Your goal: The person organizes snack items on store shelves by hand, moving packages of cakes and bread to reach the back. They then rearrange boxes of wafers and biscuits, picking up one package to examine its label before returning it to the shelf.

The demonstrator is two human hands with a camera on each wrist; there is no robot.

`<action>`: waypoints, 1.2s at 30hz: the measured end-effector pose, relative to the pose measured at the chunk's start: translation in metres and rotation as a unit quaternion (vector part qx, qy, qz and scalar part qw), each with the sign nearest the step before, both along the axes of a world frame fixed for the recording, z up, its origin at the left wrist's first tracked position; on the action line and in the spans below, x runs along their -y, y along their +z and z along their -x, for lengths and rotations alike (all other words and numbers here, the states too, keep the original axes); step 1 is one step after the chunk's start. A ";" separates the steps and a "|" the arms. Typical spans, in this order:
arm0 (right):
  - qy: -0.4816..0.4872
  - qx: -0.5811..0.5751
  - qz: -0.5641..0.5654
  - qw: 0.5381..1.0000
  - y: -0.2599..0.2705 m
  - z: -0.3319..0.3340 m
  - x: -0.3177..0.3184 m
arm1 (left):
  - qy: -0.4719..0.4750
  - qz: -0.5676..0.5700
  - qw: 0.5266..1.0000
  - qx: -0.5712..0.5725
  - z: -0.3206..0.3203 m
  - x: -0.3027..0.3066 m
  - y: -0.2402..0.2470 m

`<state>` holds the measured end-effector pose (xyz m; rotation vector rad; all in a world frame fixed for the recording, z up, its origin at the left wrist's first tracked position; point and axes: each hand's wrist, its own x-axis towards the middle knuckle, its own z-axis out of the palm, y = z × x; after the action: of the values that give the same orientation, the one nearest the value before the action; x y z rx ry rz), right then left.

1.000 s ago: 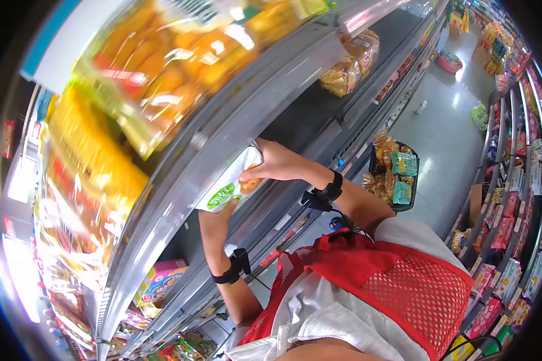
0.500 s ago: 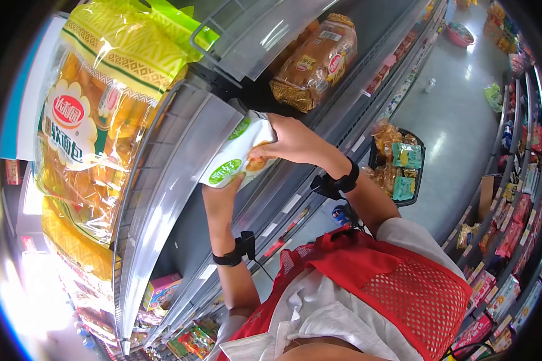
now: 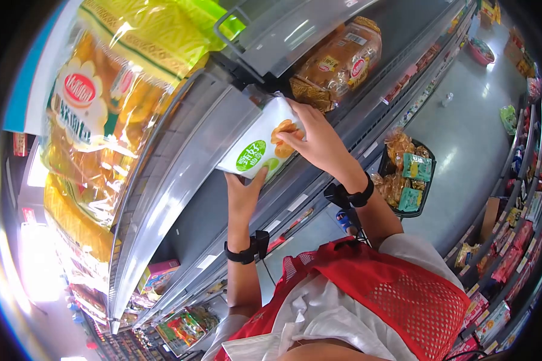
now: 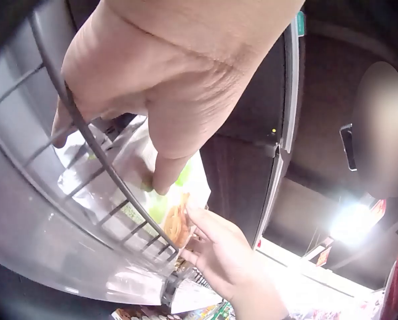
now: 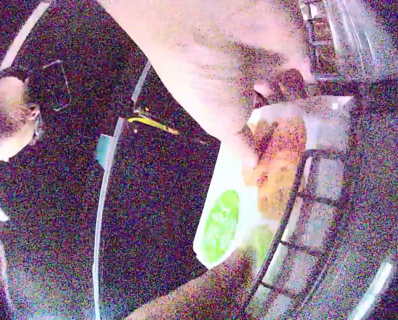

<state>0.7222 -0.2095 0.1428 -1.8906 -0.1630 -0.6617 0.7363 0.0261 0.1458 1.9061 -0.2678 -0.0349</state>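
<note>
- Nearest to the camera, the left hand reaches up under the white bag. Its grip clasps the lower edge of the bag between thumb and fingers.
- The right hand is higher. Its grip pinches the upper part of the bag, with the fingers lying over the printed snack picture.
- The bag is tilted, right at the clear shelf rail.
- In my judgement, it is best to hold the bag lightly so the contents are not crushed, lift its bottom edge free of the rail, and turn the label outward.
- The bag has a round green label with white characters, too small to read.
- Above, the yellow bread bag carries a red oval logo, and its characters are blurred.
- Farther away, a bread pack has small red stickers.
</note>
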 end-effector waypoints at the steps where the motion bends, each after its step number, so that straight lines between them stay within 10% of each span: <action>1: -0.032 0.020 0.004 0.999 -0.001 0.004 -0.004 | -0.003 0.024 1.000 0.010 0.003 -0.005 -0.001; 11: -0.177 0.139 0.024 0.974 0.003 0.062 -0.067 | 0.064 -0.151 0.966 0.202 0.117 -0.094 0.035; 26: 0.096 0.173 0.121 0.973 0.041 0.213 -0.338 | 0.309 0.027 0.936 0.168 0.379 -0.355 -0.007; 36: 0.190 0.173 0.164 0.952 0.050 0.243 -0.435 | 0.411 0.088 0.895 0.149 0.434 -0.431 -0.024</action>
<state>0.4794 0.2254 0.1929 -1.9612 -0.8872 -0.7233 0.3027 0.4574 0.1213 1.7037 0.3421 0.8269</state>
